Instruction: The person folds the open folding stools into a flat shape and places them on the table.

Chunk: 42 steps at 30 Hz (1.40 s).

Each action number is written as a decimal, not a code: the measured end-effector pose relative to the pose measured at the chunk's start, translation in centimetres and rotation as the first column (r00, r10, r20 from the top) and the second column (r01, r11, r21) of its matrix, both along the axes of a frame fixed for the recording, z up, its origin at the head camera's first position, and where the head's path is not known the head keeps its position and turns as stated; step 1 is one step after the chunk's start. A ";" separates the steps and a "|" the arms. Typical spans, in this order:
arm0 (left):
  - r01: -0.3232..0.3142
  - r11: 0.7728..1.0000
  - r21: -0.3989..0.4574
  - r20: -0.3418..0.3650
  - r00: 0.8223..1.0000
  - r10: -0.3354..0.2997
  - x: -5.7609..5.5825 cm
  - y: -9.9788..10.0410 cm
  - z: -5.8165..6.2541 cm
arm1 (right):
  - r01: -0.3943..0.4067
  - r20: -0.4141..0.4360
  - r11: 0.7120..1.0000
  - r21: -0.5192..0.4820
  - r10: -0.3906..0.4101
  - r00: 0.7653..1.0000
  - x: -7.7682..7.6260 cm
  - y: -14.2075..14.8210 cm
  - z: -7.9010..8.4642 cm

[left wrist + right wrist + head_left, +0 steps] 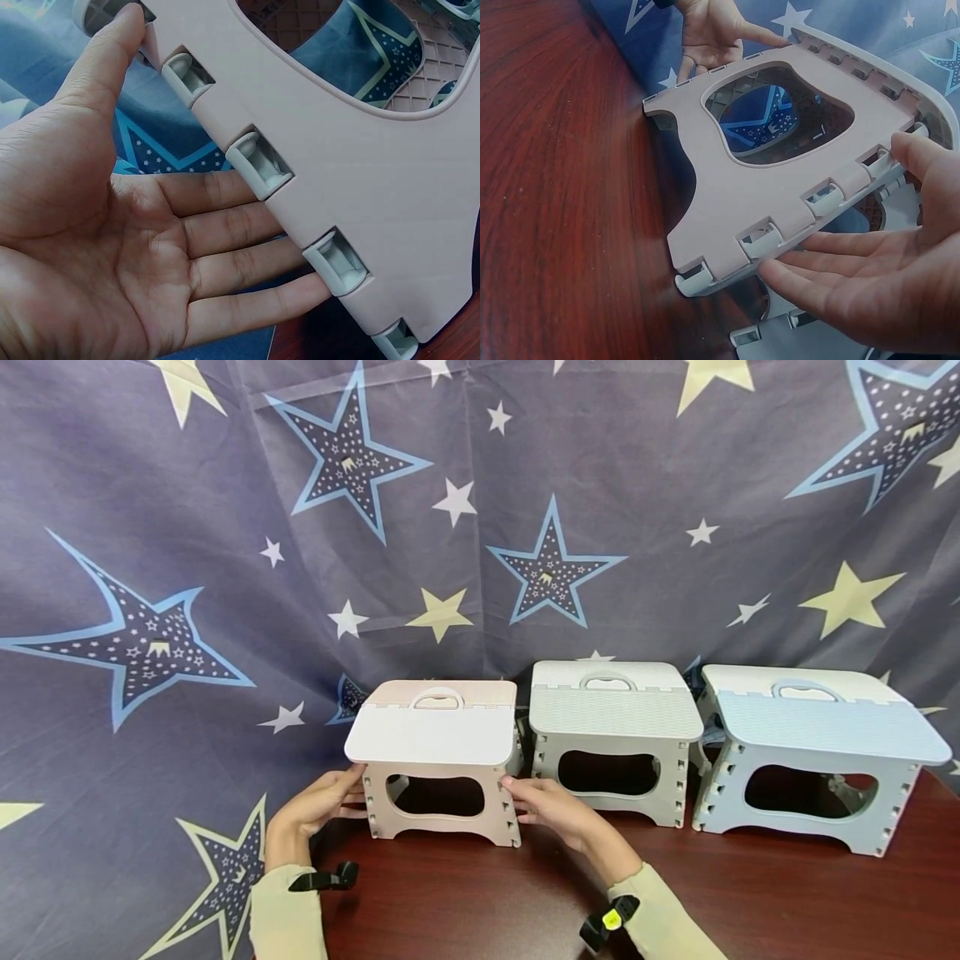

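Nearest the camera, two pale sleeves (288, 917) enter from 7 and 5 o'clock, each fitted with one black wrist strap (321, 880). We count two grips. Our left grip (318, 803) is set at 8 o'clock of the pink stool (429, 737), palm toward it, fingers (244, 225) extended and touching the hinged edge. Our right grip (553, 810) is set at 4 o'clock, thumb on the front edge and fingers along the side. Neither is curled round the part; we judge that the opposed contact serves to steady the stool evenly from both sides.

We locate the pink stool at 7 o'clock of the head view's centre, upright on the dark red tabletop (450, 902). Outward at 3 o'clock stand one grey-green stool (617, 714), just beside it, and one blue stool (828, 727) beyond. Total: three stools, one carry handle (437, 692) on each top. The row appears arranged so that every front panel faces us. At 12 o'clock hangs one star-patterned cloth (525, 460).
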<state>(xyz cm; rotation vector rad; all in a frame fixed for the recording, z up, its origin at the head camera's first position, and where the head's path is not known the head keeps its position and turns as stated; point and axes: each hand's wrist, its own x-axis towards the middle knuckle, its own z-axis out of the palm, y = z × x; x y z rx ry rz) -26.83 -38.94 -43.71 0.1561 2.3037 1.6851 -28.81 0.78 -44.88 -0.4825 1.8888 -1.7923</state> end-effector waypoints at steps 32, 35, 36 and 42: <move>0.064 0.998 0.002 -0.024 0.998 -0.064 0.3 -0.2 0.0 | -0.037 -0.003 0.999 -0.011 0.037 0.999 -0.1 0.2 -0.1; 0.079 0.997 0.008 -0.029 0.997 -0.078 0.3 -0.4 -0.1 | -0.043 -0.002 0.999 -0.012 0.043 0.999 -0.1 0.2 -0.1; 0.085 0.996 0.010 -0.030 0.996 -0.084 0.3 -0.4 -0.1 | -0.043 -0.002 0.999 -0.011 0.043 0.999 -0.1 0.2 -0.2; 0.113 0.993 0.021 -0.029 0.993 -0.112 0.5 -0.8 0.0 | -0.057 -0.006 0.998 -0.008 0.057 0.998 0.0 0.1 -0.2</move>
